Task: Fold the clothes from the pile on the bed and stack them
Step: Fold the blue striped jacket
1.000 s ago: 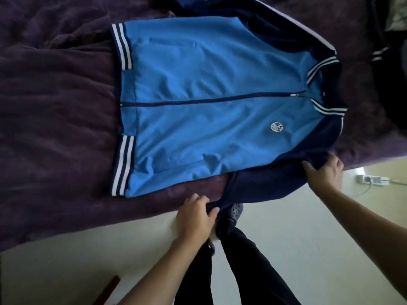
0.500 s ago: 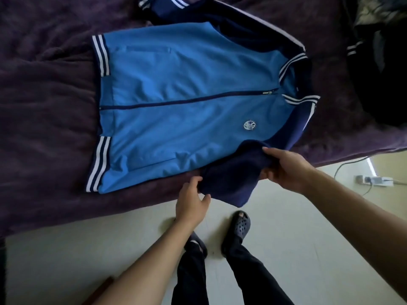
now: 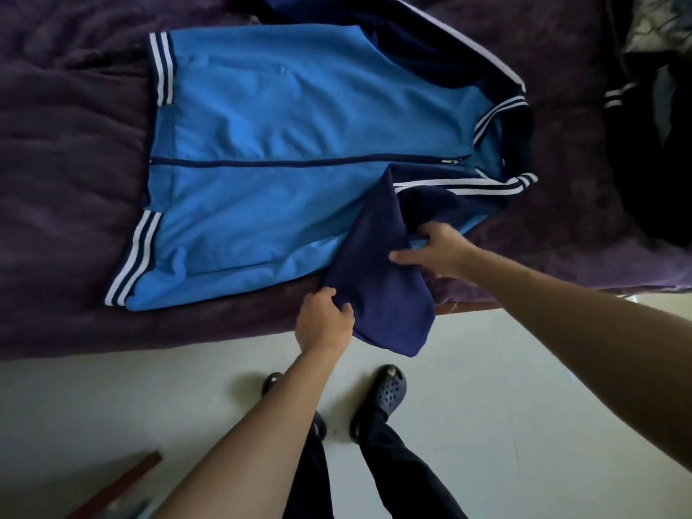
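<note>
Blue zipped jacket lying flat on the purple blanket, its near navy sleeve overhanging the bed's near edge, gripped by the left hand at its left border and by the right hand at its right.

One blue jacket, two hands, two dark clogs, one purple blanket, one heap of dark clothes.

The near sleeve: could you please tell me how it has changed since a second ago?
The sleeve, hanging off the bed before, is being folded up over the jacket; the left hand and right hand still grip it. The jacket stays flat and zipped.
</note>
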### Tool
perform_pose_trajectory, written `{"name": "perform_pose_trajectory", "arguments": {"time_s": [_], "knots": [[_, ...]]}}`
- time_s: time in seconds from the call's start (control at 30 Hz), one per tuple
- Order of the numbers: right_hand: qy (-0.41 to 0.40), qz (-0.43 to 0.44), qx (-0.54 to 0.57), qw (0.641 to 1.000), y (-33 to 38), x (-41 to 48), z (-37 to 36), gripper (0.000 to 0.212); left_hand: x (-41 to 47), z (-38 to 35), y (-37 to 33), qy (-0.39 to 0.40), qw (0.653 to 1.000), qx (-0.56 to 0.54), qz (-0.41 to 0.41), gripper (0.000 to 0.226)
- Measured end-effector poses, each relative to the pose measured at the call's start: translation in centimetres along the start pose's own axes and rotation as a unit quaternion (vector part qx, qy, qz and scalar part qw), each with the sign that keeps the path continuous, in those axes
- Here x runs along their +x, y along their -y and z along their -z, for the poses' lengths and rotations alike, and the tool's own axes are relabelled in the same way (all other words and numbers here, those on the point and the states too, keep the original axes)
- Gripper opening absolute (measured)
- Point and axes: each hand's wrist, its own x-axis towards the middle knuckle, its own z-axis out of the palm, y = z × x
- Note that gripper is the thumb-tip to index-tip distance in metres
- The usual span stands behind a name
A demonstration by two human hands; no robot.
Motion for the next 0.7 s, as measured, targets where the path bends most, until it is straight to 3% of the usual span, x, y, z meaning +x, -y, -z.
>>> {"name": "perform_pose_trajectory", "arguments": {"time_s": [0.1, 0.2, 0.27, 0.33, 0.4, 0.47, 0.5, 0.53, 0.57, 0.63, 0.7], "knots": [[0.105, -0.018, 0.039, 0.994, 0.1, -0.9, -1.5, 0.026, 0.5, 0.8, 0.9, -0.039, 0.998, -0.045, -0.021, 0.033], [0.139, 0.045, 0.146, 0.978, 4.6, -0.4, -2.6, 0.015, 0.6, 3.7, 3.4, -0.113, 0.991, -0.078, -0.009, 0.024], [0.166, 0.020, 0.311, 0.935, 8.7, 0.5, -3.0, 0.009, 0.7, 6.0, 5.4, -0.152, 0.985, -0.079, 0.026, 0.022], [0.220, -0.008, 0.441, 0.870, 12.3, 1.8, -2.6, 0.016, 0.7, 7.8, 6.6, -0.183, 0.979, -0.074, 0.053, 0.022], [0.213, -0.003, 0.481, 0.851, 13.9, 3.5, -1.9, 0.019, 0.7, 8.8, 6.9, -0.231, 0.969, -0.079, 0.041, 0.023], [0.095, 0.022, 0.392, 0.915, 13.2, 5.0, -1.3, 0.027, 0.5, 9.1, 6.0, -0.281, 0.954, -0.103, -0.024, 0.029], [0.000, 0.043, 0.278, 0.960, 11.8, 5.6, -1.0, 0.031, 0.3, 8.9, 5.3, -0.286, 0.949, -0.109, -0.073, 0.034], [-0.094, 0.063, 0.143, 0.983, 10.0, 6.1, -0.5, 0.035, 0.0, 8.2, 4.6, -0.272, 0.949, -0.097, -0.126, 0.043], [-0.156, 0.082, 0.035, 0.984, 8.0, 6.4, 0.2, 0.039, -0.4, 7.2, 3.9, -0.239, 0.954, -0.065, -0.170, 0.056], [-0.176, 0.102, -0.103, 0.974, 3.7, 6.7, 1.5, 0.054, -0.9, 4.3, 3.3, -0.157, 0.963, 0.069, -0.208, 0.082], [-0.110, 0.091, -0.207, 0.968, 0.2, 6.9, 2.2, 0.071, -0.5, 2.0, 3.7, -0.096, 0.952, 0.218, -0.190, 0.088]]}}
